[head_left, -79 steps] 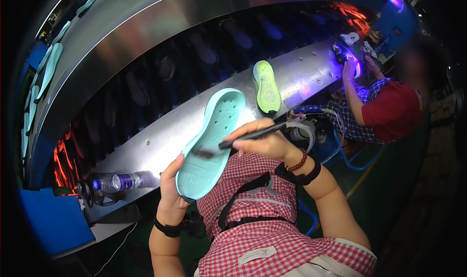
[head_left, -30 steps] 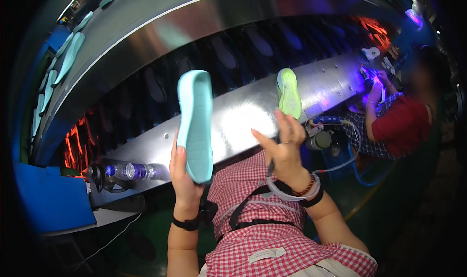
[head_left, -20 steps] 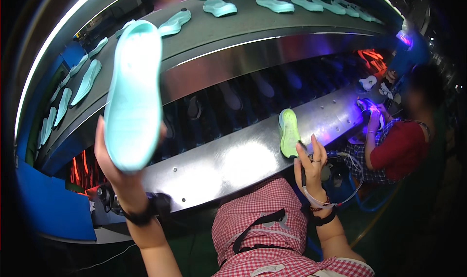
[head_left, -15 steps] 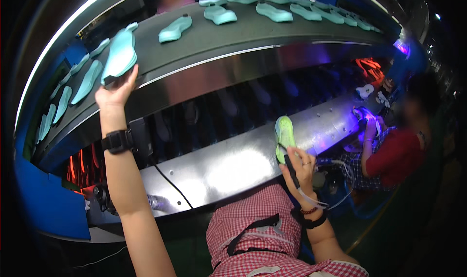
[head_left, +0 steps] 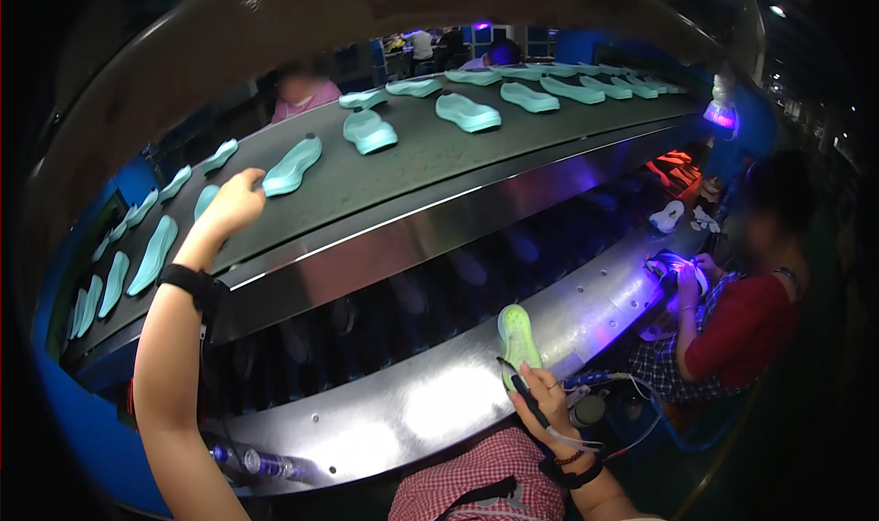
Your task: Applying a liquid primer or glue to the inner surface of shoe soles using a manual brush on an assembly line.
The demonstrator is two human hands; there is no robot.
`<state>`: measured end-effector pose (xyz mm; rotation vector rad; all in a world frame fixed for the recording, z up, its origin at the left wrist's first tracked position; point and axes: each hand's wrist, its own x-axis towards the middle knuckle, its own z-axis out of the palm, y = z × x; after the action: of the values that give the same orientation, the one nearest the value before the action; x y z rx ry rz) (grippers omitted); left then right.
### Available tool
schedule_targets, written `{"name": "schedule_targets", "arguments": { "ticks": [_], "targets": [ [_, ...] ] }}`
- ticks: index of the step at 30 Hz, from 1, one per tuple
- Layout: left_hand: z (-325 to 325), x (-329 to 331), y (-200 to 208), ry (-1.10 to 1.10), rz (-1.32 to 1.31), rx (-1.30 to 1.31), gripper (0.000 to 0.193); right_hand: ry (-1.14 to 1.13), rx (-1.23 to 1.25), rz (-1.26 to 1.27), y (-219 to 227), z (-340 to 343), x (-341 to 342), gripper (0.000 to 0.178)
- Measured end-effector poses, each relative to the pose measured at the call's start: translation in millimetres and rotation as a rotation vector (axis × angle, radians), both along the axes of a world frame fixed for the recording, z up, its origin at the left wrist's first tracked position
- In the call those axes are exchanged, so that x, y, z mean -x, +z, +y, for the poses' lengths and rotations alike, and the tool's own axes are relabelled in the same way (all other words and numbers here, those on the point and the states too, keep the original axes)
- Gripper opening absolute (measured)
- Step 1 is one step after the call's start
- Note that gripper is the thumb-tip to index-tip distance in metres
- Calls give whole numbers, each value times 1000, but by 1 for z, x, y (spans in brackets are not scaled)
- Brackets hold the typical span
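The left hand (head_left: 233, 205) reaches up to the upper belt (head_left: 439, 155), fingers curled at the heel of a teal sole (head_left: 291, 166) lying there (whether that grip is shut, I cannot tell). The right hand (head_left: 545, 402) is clamped on a dark pen (head_left: 524, 388), its tip at a green sole (head_left: 518, 331) on the steel ledge (head_left: 430, 407). More teal soles (head_left: 467, 111) lie in rows beyond. A bottle (head_left: 256, 463) lies at lower left.

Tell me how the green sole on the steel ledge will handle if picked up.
The green sole looks like thin moulded foam, so it is probably light and somewhat bendy. It lies flat on the steel ledge, so rolling or tipping seems unlikely. The ledge is smooth and shiny, so a push from the right hand might slide it.
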<state>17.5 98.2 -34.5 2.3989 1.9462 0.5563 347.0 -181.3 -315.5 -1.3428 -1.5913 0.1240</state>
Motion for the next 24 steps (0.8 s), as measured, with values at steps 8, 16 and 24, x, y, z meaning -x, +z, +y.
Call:
{"name": "schedule_targets", "arguments": {
  "ticks": [8,16,24],
  "targets": [
    [41,-24,-29,239,475,153,72,-80,-129,16,-21,-8,-16,47],
    [-32,-23,-32,-147,82,-219,29,-71,-97,-60,-10,-16,-29,50],
    [-147,1,-136,-143,-1869,330,44,104,-198,-210,6,5,-14,71]
  ]
}}
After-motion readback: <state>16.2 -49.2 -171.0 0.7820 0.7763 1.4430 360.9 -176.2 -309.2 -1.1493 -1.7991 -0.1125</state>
